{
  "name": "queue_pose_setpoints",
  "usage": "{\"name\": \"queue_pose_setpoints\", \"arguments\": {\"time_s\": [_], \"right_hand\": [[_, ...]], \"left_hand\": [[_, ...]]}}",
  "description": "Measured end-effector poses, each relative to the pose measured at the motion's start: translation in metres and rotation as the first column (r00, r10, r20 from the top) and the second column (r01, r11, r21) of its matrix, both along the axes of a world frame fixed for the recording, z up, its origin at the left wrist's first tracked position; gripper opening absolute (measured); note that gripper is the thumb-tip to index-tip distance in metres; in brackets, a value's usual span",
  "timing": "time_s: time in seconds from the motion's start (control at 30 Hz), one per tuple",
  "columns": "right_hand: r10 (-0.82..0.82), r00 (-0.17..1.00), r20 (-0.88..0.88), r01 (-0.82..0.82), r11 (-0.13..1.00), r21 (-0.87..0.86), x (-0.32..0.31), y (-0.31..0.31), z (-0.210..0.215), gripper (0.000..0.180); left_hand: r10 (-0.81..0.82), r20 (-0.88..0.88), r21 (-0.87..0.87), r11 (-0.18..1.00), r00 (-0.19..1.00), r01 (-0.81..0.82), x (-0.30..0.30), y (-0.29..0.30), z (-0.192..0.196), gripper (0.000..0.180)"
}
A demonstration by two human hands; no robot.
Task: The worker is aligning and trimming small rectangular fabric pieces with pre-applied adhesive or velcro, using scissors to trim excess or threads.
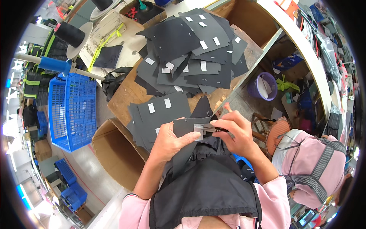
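Note:
My left hand pinches a dark grey fabric piece by its edge, thumb on top beside a silvery white label. Small thread snips are in my right hand, their tips at the label's right side. The piece hangs down over my black apron. Just beyond my left hand lies a short stack of similar pieces with white labels. Farther off, a large loose heap of dark pieces, many bearing white labels, covers much of the wooden board.
An open cardboard box stands left of my lap, with a blue crate beyond. Black thread spools are at the far left. At right are a purple bin, a stool and a co-worker in pink.

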State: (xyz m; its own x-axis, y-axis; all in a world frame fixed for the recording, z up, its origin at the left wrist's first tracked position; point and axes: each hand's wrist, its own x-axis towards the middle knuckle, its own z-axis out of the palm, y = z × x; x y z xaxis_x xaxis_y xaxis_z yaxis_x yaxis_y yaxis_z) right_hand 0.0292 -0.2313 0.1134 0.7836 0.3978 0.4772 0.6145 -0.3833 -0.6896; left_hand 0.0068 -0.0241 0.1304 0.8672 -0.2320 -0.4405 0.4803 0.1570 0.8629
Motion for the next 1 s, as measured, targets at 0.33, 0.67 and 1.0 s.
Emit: {"name": "queue_pose_setpoints", "arguments": {"time_s": [0.33, 0.67, 1.0], "right_hand": [[0.04, 0.906, -0.422, -0.089, 0.991, -0.096, 0.026, -0.009, 0.008, 0.029], [0.022, 0.695, -0.718, 0.088, 0.989, 0.116, 0.013, 0.008, -0.011, 0.016], [-0.221, 0.967, -0.126, 0.206, 0.971, -0.122, -0.026, 0.009, -0.009, 0.035]], "left_hand": [[-0.193, 0.196, 0.22, 0.964, 0.961, 0.149, 0.006, 0.0, -0.011, 0.019], [-0.013, 0.007, -0.101, 0.995, 1.0, 0.013, 0.003, -0.007, -0.025, 0.024], [0.119, -0.104, -0.058, 0.99, 0.988, -0.125, 0.001, -0.01, -0.027, 0.017]]}}
